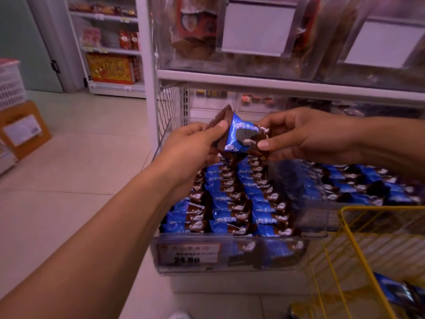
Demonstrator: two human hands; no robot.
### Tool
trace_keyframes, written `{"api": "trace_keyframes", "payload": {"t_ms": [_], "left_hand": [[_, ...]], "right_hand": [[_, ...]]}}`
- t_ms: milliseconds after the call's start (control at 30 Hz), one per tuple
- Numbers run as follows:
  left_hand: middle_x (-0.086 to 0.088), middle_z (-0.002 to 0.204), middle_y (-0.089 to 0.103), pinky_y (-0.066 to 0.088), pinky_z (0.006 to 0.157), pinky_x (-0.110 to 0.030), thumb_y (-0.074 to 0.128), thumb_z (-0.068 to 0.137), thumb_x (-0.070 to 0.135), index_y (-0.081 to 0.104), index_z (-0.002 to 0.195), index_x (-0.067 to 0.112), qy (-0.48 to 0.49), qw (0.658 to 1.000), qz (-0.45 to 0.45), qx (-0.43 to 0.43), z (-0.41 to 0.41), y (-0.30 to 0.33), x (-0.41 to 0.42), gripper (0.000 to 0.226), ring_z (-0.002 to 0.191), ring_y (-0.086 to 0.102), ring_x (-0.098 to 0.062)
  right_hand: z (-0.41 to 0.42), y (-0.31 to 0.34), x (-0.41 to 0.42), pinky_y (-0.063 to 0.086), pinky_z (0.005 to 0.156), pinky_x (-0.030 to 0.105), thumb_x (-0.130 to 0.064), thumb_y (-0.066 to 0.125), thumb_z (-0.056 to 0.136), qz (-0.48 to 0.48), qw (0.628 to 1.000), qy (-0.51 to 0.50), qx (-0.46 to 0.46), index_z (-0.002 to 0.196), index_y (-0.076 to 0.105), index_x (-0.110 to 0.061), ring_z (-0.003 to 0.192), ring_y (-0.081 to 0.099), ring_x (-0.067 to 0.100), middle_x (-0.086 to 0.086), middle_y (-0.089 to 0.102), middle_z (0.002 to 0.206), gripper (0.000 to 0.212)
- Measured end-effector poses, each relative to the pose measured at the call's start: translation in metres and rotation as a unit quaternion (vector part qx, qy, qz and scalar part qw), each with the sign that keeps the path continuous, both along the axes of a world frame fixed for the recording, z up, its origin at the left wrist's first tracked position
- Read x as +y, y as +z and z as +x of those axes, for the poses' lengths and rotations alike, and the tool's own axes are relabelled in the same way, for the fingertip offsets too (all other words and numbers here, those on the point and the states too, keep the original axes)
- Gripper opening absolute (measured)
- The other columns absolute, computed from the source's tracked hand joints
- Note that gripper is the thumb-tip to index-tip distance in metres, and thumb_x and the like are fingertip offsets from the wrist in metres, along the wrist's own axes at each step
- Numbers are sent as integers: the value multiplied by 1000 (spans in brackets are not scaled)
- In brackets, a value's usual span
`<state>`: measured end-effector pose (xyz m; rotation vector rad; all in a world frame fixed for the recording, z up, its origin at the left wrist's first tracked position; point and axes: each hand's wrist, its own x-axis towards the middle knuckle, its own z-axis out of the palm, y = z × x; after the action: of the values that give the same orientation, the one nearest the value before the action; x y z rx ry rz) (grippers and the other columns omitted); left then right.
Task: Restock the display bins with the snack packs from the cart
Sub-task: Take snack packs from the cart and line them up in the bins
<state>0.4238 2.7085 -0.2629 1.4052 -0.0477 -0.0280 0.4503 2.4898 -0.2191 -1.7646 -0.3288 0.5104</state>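
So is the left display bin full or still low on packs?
Nearly full: the display bin holds blue snack packs in rows reaching close to its clear front wall.

Blue and brown packs, a yellow cart
The snack pack [241,137] held up is bright blue with brown ends, white lettering and a black-and-white biscuit picture; the packs in the clear bin [230,240] match it. The wire cart [345,226] is yellow, the price tag [187,254] white with red and black print, the floor [76,157] pale cream tile.

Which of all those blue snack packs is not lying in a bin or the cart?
The blue snack pack pinched between the left hand and right hand, raised above the packed rows in the clear bin.
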Motion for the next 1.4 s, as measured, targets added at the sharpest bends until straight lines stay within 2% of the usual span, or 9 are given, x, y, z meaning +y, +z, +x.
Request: {"api": "trace_keyframes", "payload": {"t_ms": [167,400,567,767,900,1000,1167,1233,1400], "left_hand": [[-7,89,76,59,71,-27,59,97,22,67,85,10,1,1000,-21,6,-1,-1,1,19,83,74,-17],[-10,92,74,57,85,-49,47,101,26,71,93,14,110,969,222,-20,0,-12,11,28,89,70,-29],[-14,115,63,52,93,-43,49,93,19,59,119,9,97,934,343,42,4,-17,6,30,104,60,-31],[-13,164,-1,9,123,-45,45,98,31,-5,156,7,-108,757,634,113,2,-46,-5,80,150,0,-34],[-18,163,5,11,121,-53,36,99,34,22,154,9,-190,632,748,70,15,-57,-1,62,149,1,-40],[-18,164,2,12,120,-53,37,98,34,20,155,12,-206,599,771,65,18,-58,-2,63,149,-2,-41],[-19,163,3,17,118,-58,39,97,27,23,155,12,-228,574,783,72,20,-52,-8,62,148,0,-44],[-19,163,-1,18,117,-60,39,98,24,20,155,13,-234,573,782,75,19,-52,-8,62,148,-3,-45],[-19,163,-7,15,119,-57,37,100,28,10,157,14,-225,578,782,64,18,-56,-5,65,149,-5,-43]], "right_hand": [[7,-8,13,60,79,32,-7,76,71,-22,998,46,48,129,58,-12,96,71,20,10,71,114,60],[37,-12,35,58,73,25,-20,81,65,-109,990,92,-3,109,65,-15,86,70,12,3,73,97,47],[65,-11,57,60,64,26,-8,82,75,-220,965,57,-135,108,67,-12,85,74,15,5,76,99,36],[93,-40,93,63,73,36,-6,80,80,-315,930,18,-189,114,63,-11,92,71,23,8,69,104,38],[98,-37,106,63,64,33,-9,79,82,-355,909,98,-193,135,47,-23,87,69,18,3,63,107,63],[97,-31,101,63,68,36,-23,86,76,-455,848,155,-224,134,50,-25,99,61,16,0,54,123,68],[96,-40,98,50,79,33,-44,90,65,-545,757,128,-338,117,59,-18,97,57,20,0,60,112,66],[100,-40,93,51,76,33,-43,90,65,-542,766,95,-332,110,62,-16,93,59,20,3,63,109,60],[112,-41,96,56,81,32,-44,89,67,-356,884,-15,-303,116,64,-16,100,62,18,1,64,110,62]]}}
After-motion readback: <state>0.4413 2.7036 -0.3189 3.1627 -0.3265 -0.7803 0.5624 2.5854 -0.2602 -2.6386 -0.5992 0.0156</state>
